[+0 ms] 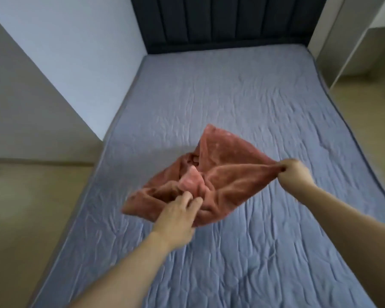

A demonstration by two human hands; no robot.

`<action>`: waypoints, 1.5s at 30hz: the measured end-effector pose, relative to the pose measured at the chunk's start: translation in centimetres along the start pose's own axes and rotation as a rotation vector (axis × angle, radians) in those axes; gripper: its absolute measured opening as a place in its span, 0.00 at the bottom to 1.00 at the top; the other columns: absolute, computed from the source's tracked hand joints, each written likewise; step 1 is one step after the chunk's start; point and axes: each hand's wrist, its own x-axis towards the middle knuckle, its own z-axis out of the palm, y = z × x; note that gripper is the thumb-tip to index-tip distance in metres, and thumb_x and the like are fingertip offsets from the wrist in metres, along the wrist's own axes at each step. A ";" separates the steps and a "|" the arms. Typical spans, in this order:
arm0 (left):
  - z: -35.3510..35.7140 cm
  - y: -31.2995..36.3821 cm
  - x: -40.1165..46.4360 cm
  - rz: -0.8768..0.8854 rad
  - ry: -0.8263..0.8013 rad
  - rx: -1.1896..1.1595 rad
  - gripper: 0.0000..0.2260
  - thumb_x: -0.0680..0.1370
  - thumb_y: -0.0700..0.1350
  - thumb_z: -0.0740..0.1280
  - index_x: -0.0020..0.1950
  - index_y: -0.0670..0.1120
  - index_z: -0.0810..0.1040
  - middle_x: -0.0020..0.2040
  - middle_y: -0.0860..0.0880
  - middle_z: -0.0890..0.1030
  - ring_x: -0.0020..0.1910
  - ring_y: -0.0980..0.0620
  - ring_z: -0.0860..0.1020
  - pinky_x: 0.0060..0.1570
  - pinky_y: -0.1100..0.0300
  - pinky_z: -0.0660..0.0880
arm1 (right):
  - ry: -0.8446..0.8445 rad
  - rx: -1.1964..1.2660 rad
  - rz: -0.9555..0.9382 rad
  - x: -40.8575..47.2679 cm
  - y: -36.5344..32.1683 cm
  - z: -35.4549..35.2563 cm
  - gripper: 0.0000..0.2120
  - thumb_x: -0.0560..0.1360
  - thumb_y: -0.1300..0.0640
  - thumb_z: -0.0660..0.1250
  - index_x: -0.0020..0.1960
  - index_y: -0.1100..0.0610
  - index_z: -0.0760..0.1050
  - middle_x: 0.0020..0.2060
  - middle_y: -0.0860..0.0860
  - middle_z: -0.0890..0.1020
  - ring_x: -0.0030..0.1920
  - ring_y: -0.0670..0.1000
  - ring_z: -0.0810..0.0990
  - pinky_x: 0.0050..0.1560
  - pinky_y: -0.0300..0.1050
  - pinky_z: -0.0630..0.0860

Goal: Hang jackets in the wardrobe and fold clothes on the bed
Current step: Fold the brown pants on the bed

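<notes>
**Rust-pink garment held over blue bed**

Blue quilted mattress (242,107) fills most of the view, running from 6 o'clock up to a dark padded ribbed headboard (220,23) at 12 o'clock, with a pale wall (76,52) at 10 o'clock and tan flooring (20,207) at 8 o'clock.

At the centre sits a crumpled rust-pink fleecy garment (220,174), soft and fuzzy, bunched into folds with a paler pink patch showing in its middle. Its long axis runs from 8 o'clock to 2 o'clock, one corner peaking toward 12 o'clock; whether its underside touches the mattress cannot be told, though a shadow lies beside it.

The left hand (178,218) reaches in from 7 o'clock, forearm bare, fingers curled into the near folds of the cloth, pinching it. The right hand (295,173) comes in from 4 o'clock, forearm bare, fist closed round the garment's right corner, which is drawn taut toward 3 o'clock.
</notes>
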 end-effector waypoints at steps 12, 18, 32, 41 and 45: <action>22.6 0.7 -10.1 -0.434 -0.595 -0.242 0.38 0.75 0.48 0.66 0.80 0.52 0.48 0.79 0.50 0.49 0.77 0.45 0.54 0.73 0.48 0.60 | -0.636 -0.387 -0.175 -13.9 12.6 23.9 0.33 0.77 0.51 0.59 0.78 0.47 0.49 0.78 0.50 0.53 0.76 0.56 0.55 0.74 0.53 0.56; 28.4 0.7 -7.2 -0.475 -0.433 -0.337 0.53 0.69 0.51 0.73 0.79 0.52 0.36 0.78 0.45 0.58 0.78 0.44 0.54 0.76 0.46 0.50 | -0.608 -0.794 -0.520 -12.0 12.3 29.4 0.47 0.72 0.58 0.59 0.76 0.48 0.28 0.78 0.54 0.35 0.77 0.57 0.33 0.73 0.61 0.31; 23.6 -1.8 -9.7 -0.439 -0.555 -0.531 0.16 0.75 0.44 0.64 0.61 0.52 0.70 0.55 0.47 0.80 0.53 0.45 0.80 0.53 0.53 0.77 | -0.822 -1.108 -0.482 -10.2 5.6 26.1 0.20 0.79 0.52 0.63 0.70 0.52 0.70 0.68 0.52 0.72 0.67 0.54 0.72 0.64 0.51 0.71; -4.1 -5.6 -8.8 -0.453 -0.072 -0.208 0.08 0.79 0.40 0.58 0.57 0.44 0.69 0.55 0.41 0.75 0.53 0.38 0.77 0.45 0.50 0.71 | -0.603 -1.001 -0.481 -12.0 -11.1 2.4 0.31 0.73 0.55 0.69 0.72 0.51 0.61 0.63 0.57 0.76 0.61 0.59 0.76 0.60 0.49 0.73; -19.7 -5.4 -11.4 -0.522 0.214 -0.033 0.10 0.77 0.38 0.59 0.57 0.45 0.74 0.56 0.42 0.76 0.55 0.38 0.76 0.52 0.48 0.73 | -0.378 -0.917 -0.430 -16.1 -19.3 -10.7 0.14 0.74 0.55 0.66 0.59 0.57 0.77 0.52 0.55 0.81 0.50 0.56 0.79 0.51 0.44 0.75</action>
